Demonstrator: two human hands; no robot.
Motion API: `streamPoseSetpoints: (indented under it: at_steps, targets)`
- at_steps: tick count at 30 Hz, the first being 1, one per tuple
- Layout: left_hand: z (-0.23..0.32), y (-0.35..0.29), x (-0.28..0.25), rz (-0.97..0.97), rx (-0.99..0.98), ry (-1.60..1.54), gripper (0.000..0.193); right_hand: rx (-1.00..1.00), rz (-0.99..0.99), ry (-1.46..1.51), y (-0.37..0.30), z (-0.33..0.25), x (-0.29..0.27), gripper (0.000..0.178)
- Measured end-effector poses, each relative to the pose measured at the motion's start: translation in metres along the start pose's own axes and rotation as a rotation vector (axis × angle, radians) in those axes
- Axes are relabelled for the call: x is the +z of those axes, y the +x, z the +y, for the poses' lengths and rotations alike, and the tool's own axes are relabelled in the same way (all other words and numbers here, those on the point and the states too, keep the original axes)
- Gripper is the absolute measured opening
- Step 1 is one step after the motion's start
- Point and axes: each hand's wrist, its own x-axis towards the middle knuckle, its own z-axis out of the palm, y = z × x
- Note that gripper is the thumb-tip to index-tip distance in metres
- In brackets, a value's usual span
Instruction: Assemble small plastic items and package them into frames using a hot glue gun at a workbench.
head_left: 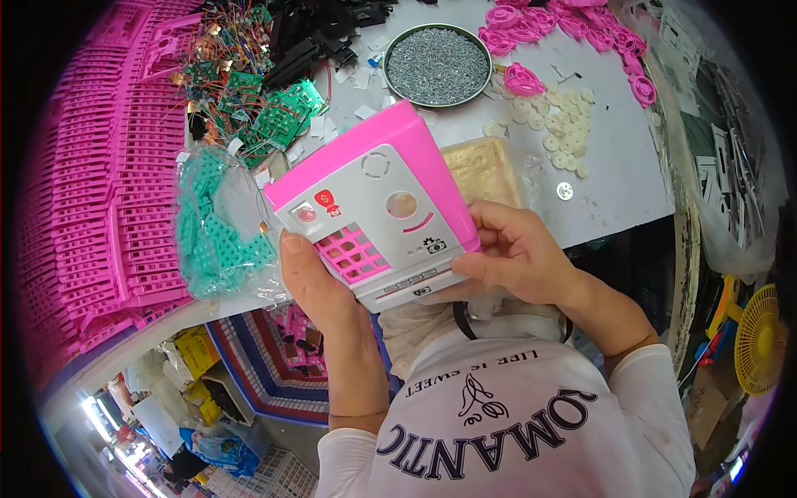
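Between my two hands is a pink and white plastic panel (365, 183), boxy, with a pink lattice window, a round knob-like disc and small printed symbols on its white face. It is tilted, raised over the near edge of the table. My left hand (311, 278) grips its lower left side, thumb on the front. At the lower right corner my right hand (515, 253) holds it, thumb on the white face and fingers along the pink side. The fingers behind the panel are hidden.
A round tray of small screws (438, 65) stands at the back. Green circuit boards (286, 114) with wires, bagged teal keypads (212, 224) and stacked pink frames (108, 183) lie left. Cream discs (564, 124), pink rings (523, 80) and a yellowish block (481, 166) lie right.
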Motion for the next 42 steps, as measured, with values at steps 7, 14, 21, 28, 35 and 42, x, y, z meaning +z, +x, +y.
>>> streamPoseSetpoints:
  at_steps: [7, 14, 21, 28, 35, 42]
  targets:
    - [-0.007, 0.014, -0.025, -0.214, -0.075, -0.126, 0.058, -0.016, 0.055, 0.05, -0.007, -0.011, 0.001, 0.035]
    - [-0.02, -0.023, -0.007, -0.033, 0.154, 0.225, 0.046, -0.088, 0.091, -0.007, -0.009, -0.004, 0.005, 0.032]
    - [-0.023, -0.014, -0.01, -0.109, 0.194, 0.423, 0.047, -0.051, 0.113, 0.014, -0.019, -0.002, 0.001, 0.035]
    - [0.007, 0.009, 0.01, -0.078, 0.169, 0.187, 0.042, -0.01, 0.049, -0.02, -0.028, 0.001, -0.009, 0.04]
    - [-0.007, 0.022, 0.017, -0.069, 0.261, 0.365, 0.048, -0.052, 0.135, -0.065, -0.031, 0.003, -0.006, 0.036]
    - [-0.027, -0.009, 0.008, -0.303, 0.288, 0.362, 0.06, -0.014, 0.157, -0.097, -0.021, -0.013, -0.024, 0.038]
